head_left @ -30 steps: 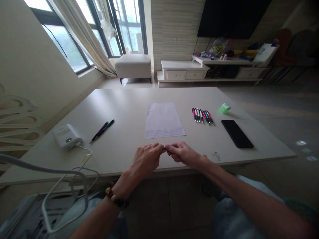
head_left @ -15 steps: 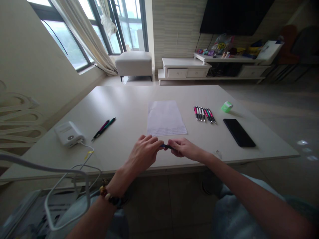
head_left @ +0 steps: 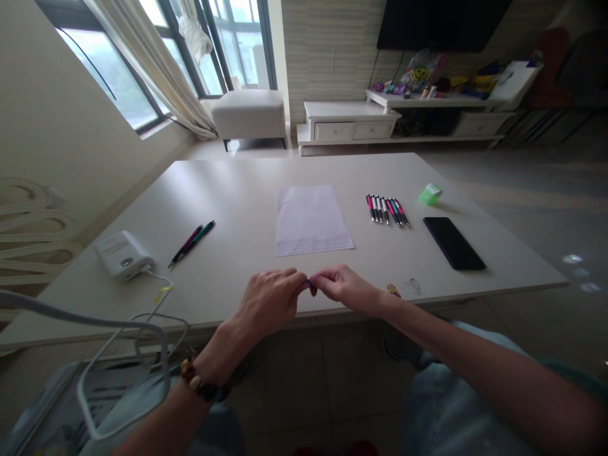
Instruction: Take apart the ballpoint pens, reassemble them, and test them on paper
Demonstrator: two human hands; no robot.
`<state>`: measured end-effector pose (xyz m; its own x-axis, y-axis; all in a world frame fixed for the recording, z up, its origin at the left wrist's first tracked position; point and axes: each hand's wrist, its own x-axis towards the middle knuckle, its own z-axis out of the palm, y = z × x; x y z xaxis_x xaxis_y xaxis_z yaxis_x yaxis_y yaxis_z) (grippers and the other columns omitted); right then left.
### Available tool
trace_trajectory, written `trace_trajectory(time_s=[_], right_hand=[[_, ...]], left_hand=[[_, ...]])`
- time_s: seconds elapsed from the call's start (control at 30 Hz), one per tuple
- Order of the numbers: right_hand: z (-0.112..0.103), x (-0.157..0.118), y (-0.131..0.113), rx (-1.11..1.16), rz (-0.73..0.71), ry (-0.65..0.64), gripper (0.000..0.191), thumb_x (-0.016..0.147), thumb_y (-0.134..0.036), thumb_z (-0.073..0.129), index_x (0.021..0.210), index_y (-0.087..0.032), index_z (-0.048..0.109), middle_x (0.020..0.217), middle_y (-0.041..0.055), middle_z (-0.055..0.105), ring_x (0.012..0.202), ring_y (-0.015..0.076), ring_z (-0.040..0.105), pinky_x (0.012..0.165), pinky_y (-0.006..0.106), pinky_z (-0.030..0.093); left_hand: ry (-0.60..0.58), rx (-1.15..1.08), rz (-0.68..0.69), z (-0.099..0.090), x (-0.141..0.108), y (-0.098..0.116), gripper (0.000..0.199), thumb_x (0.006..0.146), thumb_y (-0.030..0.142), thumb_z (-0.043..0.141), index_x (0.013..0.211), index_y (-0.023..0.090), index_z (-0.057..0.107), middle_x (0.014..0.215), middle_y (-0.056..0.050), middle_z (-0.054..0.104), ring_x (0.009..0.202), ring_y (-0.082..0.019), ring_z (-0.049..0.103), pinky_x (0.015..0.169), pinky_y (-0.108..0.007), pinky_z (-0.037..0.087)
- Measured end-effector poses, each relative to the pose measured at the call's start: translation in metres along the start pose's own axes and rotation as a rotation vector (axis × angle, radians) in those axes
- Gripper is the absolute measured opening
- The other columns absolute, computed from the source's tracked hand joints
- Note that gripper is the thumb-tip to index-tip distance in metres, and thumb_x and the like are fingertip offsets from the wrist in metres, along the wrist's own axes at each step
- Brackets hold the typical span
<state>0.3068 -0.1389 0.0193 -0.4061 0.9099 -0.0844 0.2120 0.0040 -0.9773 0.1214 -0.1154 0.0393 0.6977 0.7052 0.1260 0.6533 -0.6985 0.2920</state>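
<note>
Left hand (head_left: 268,301) and right hand (head_left: 344,284) meet above the table (head_left: 228,202), near its front edge. Fingertips (head_left: 300,278) of both are clamped on a small blue part (head_left: 309,283), mostly hidden between them, only a sliver showing. Sheet of paper (head_left: 311,218) lies just beyond; row of pens (head_left: 386,210) sits further right.
</note>
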Motion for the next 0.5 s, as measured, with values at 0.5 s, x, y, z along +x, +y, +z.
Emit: trace_trajectory(time_s=[0.5], right_hand=[[-0.013, 0.014, 0.003, 0.314, 0.218, 0.293, 0.054, 0.074, -0.066, 0.053, 0.051, -0.017, 0.047, 0.035, -0.0066, 0.035, 0.030, 0.0051, 0.028, 0.033, 0.021, 0.019]], left_hand=[[0.265, -0.235, -0.118, 0.025, 0.016, 0.004, 0.025, 0.092, 0.032, 0.041, 0.097, 0.019, 0.062, 0.085, -0.004, 0.065, 0.074, -0.014, 0.056, 0.067, -0.024, 0.040]])
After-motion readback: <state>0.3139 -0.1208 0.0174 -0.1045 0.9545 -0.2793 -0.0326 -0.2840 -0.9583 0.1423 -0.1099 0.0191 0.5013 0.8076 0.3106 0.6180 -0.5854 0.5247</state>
